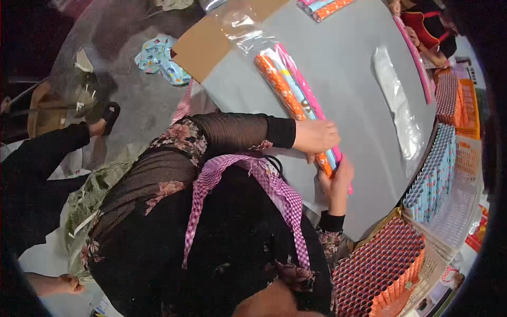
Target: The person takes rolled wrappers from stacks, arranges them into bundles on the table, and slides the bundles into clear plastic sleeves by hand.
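A bundle of patterned rolls (289, 84), orange, light blue and pink, lies at a slant on the grey table in a clear plastic sleeve (240, 26). My left hand (317, 136) is closed over the rolls near their lower end. Just below it, my right hand (339, 177) wraps around that end, thumb on the orange side. Parts of both hands' fingers are hidden by the rolls.
Clear plastic sleeves (398, 108) lie on the grey table (348, 63). More rolls (325, 8) and cardboard (206, 45) are at the far side. Crates of rolls (380, 259) line the right edge. Another person's hands (412, 37) are by a pink roll (414, 58).
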Action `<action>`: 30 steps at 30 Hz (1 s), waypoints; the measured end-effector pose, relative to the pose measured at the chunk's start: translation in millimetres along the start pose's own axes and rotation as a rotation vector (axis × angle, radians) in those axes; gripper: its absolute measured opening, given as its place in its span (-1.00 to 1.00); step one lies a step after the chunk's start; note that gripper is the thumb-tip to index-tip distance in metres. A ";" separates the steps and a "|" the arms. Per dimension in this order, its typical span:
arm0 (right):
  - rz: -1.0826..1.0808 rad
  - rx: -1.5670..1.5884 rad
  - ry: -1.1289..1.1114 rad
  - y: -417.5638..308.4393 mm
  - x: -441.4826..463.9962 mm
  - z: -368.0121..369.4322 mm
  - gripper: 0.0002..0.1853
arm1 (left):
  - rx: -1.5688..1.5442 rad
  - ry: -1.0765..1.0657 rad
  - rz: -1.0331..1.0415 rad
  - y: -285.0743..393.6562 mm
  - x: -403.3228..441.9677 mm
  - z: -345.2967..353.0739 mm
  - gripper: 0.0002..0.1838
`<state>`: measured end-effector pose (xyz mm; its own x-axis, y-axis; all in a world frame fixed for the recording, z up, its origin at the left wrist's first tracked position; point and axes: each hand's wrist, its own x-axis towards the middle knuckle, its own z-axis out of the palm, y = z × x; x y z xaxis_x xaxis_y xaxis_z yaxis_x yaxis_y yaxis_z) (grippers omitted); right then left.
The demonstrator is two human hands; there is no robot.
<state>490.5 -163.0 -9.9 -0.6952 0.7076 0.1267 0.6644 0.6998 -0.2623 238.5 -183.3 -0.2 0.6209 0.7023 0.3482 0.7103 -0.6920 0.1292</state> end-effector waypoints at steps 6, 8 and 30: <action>-0.102 0.074 0.066 -31.5 38.1 7.4 -0.26 | -0.073 0.178 -0.104 1.3 4.6 29.0 -0.36; -0.119 0.076 0.107 -31.5 35.5 1.5 -0.27 | -0.117 0.131 -0.090 3.6 7.9 19.9 -0.49; -0.065 0.101 0.023 -30.1 30.4 -12.6 0.03 | 0.157 0.162 -0.345 27.8 5.7 -9.2 -0.91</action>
<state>452.9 -161.2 13.9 -0.7284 0.6642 0.1681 0.5868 0.7314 -0.3476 258.8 -200.1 13.9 0.2863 0.8443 0.4529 0.9171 -0.3783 0.1254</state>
